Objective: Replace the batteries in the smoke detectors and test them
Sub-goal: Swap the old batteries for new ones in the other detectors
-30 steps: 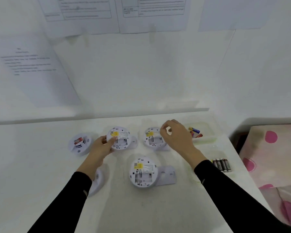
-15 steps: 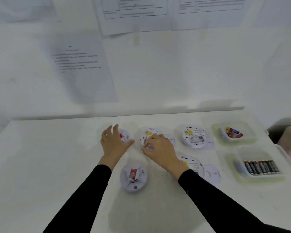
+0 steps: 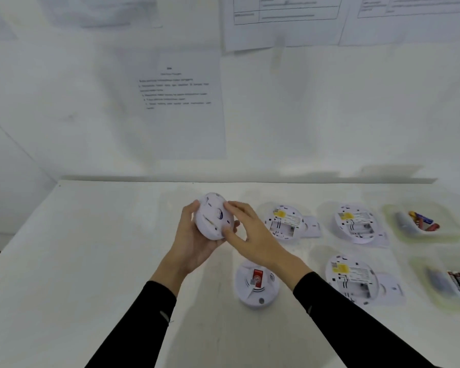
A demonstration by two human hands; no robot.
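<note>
Left hand (image 3: 194, 243) holding white smoke detector (image 3: 211, 217) tilted above desk (image 3: 91, 261), fingers (image 3: 190, 212) curling round its edge. Right hand (image 3: 252, 236) pinching same detector's rim from right side. Second detector (image 3: 256, 285) lying on desk, just below hands. Further right, three opened detectors (image 3: 283, 221) lying back side up. At far right, two trays (image 3: 388, 221) holding batteries (image 3: 422, 221).
</note>
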